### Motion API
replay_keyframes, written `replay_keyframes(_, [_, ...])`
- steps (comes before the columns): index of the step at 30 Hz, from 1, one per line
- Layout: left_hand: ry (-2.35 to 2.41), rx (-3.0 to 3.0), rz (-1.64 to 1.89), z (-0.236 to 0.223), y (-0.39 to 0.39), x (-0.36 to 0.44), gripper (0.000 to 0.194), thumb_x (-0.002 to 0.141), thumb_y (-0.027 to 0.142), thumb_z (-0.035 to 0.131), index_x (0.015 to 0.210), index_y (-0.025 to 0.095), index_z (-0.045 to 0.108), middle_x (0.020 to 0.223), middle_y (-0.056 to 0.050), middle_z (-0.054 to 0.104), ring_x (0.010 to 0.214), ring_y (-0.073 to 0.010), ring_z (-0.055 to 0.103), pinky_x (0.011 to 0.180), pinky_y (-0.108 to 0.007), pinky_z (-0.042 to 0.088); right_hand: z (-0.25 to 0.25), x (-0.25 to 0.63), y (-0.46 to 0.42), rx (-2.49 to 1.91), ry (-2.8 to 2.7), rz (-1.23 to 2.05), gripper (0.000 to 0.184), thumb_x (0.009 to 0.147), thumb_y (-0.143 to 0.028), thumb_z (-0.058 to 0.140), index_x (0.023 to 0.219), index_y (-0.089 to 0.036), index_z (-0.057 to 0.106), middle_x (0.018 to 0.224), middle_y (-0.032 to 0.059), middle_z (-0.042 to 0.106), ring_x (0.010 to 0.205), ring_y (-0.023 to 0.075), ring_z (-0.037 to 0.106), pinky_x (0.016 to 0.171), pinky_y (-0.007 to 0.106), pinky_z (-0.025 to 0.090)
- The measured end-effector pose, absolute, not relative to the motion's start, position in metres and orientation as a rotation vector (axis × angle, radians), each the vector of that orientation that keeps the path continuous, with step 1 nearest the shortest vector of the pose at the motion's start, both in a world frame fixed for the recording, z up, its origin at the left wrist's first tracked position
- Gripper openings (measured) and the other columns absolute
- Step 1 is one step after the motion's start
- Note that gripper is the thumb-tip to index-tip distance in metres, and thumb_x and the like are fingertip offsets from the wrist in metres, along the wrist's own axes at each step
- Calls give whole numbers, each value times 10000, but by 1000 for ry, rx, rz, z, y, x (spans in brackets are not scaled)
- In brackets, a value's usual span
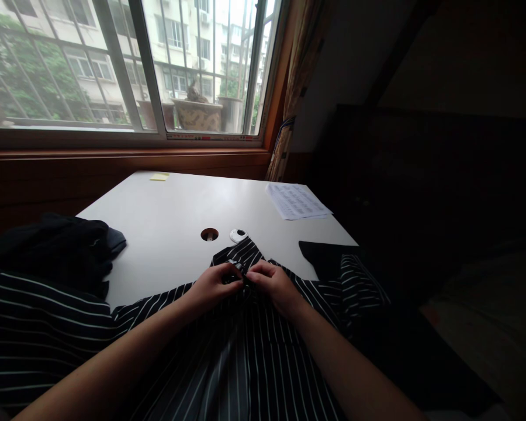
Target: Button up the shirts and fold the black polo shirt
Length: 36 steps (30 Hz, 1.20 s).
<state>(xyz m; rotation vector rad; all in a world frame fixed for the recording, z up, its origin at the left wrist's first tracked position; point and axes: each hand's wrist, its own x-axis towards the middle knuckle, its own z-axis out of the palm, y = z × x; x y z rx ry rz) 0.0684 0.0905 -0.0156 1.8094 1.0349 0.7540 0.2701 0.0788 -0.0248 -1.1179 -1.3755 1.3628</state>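
Observation:
A black shirt with white stripes is spread over the near part of the table, its sleeves reaching out to both sides. Its collar points toward the window. Just below the collar, my left hand pinches the striped cloth from the left. My right hand pinches it from the right, with thumb and forefinger pressed together. The fingertips of both hands nearly meet at the front opening. Any button between them is too small and dark to make out.
The white table has a round hole and a loose white ring cover. Dark folded clothes lie at the left. Printed sheets and a yellow note rest at the far side, below a barred window.

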Motion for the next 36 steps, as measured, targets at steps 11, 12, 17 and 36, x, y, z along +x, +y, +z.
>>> replay_keyframes(11, [1032,1724,796,-20,93,68,181,817,344,660,882,178,625,893,-30,688,862,-209,628,785,-309,483,-24,269,79,-1054,-1146,1624,201,750,-344,760,771,-157,690,635,-39,509,576,78,391,558,235,280])
replay_keyframes(12, [1034,1729,795,-20,93,68,181,820,345,657,885,180,624,894,-29,686,864,-209,627,787,-310,482,-25,269,80,-1047,-1143,1627,204,757,-348,759,788,-158,694,639,-39,511,580,79,394,565,235,287])
replay_keyframes(17, [1031,1777,822,-21,94,67,188,827,357,655,892,181,632,874,-29,671,858,-211,617,785,-313,477,-31,270,82,-1033,-1156,1615,233,766,-373,766,841,-158,713,649,-37,524,581,78,387,570,236,298])
replay_keyframes(36, [1082,1815,897,-24,92,66,137,857,318,641,929,202,632,930,-29,680,899,-213,635,801,-329,489,-31,268,79,-1040,-1246,1541,349,683,-319,830,991,-209,709,976,27,715,924,198,653,914,374,478])
